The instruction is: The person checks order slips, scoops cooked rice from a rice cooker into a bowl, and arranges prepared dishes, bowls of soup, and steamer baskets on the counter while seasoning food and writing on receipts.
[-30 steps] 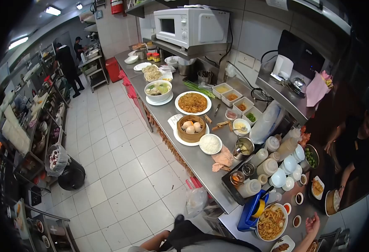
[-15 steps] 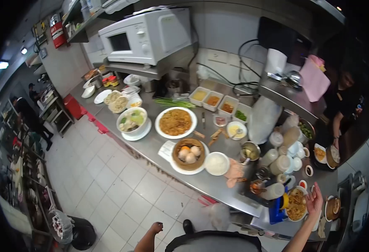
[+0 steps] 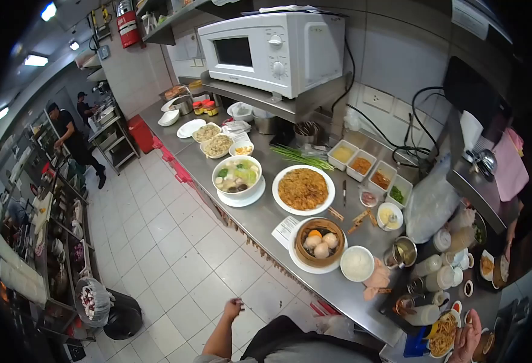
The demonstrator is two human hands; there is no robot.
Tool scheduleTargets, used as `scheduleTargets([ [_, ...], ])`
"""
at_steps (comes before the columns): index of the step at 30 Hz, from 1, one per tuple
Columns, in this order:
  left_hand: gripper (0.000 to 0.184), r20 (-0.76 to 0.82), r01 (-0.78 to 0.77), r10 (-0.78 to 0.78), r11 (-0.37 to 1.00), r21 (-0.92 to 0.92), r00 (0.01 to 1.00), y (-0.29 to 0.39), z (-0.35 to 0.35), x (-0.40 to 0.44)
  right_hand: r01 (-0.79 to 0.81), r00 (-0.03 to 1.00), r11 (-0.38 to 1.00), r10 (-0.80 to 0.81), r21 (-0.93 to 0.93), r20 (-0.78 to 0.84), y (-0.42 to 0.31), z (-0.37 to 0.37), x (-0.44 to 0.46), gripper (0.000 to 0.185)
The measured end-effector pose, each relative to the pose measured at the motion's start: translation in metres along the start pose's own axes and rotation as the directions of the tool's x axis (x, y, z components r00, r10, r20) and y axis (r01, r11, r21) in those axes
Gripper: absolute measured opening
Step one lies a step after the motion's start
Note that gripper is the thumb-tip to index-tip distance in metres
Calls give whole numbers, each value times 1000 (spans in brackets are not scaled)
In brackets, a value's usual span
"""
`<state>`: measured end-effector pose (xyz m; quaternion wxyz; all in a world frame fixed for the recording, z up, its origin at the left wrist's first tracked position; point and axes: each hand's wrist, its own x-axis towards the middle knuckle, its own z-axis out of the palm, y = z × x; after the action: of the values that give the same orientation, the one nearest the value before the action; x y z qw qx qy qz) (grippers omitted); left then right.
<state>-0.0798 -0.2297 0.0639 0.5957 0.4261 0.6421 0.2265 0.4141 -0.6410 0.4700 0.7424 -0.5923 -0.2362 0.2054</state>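
Note:
My left hand [image 3: 234, 308] hangs over the tiled floor, its fingers curled in with nothing visible in them. At the lower right, my right hand [image 3: 468, 340] is raised with fingers stretched upward, beside a bowl of noodles [image 3: 442, 334]; I cannot tell whether it touches the rim. Close to it are squeeze bottles [image 3: 424, 315] and a small cup of red sauce [image 3: 456, 307]. On the steel counter stand a bamboo steamer of dumplings [image 3: 320, 242], a bowl of white rice [image 3: 357, 264], a plate of brown-orange food [image 3: 303, 189] and a bowl of soup [image 3: 237, 176].
A white microwave [image 3: 272, 51] rests on a shelf above the counter [image 3: 260, 227]. Small tubs of toppings [image 3: 360, 165] line the wall. A black bin [image 3: 122, 314] stands at lower left. Two people [image 3: 69, 133] are at the far left; another person's arm [image 3: 510, 239] shows at right.
The view has swung left, so the counter and dishes appear farther right. My right hand now sits lower, near the frame's bottom. My left hand stays curled over the floor.

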Motion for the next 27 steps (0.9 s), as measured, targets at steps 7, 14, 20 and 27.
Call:
scheduleTargets([
  [7,32,-270,-504,450,845,-178,851,295,-86,84,-17,859,953,169,-302,483,-4,117,50,60],
  [14,39,-158,-589,575,720,-367,802,565,-89,279,-179,887,953,264,-244,379,22,279,82,56],
  [20,47,-88,-495,538,819,291,838,643,-54,537,-349,836,854,470,-386,284,45,347,115,47],
  [27,52,128,-644,632,736,211,764,658,-38,538,-223,914,838,357,-498,191,22,453,132,55],
])
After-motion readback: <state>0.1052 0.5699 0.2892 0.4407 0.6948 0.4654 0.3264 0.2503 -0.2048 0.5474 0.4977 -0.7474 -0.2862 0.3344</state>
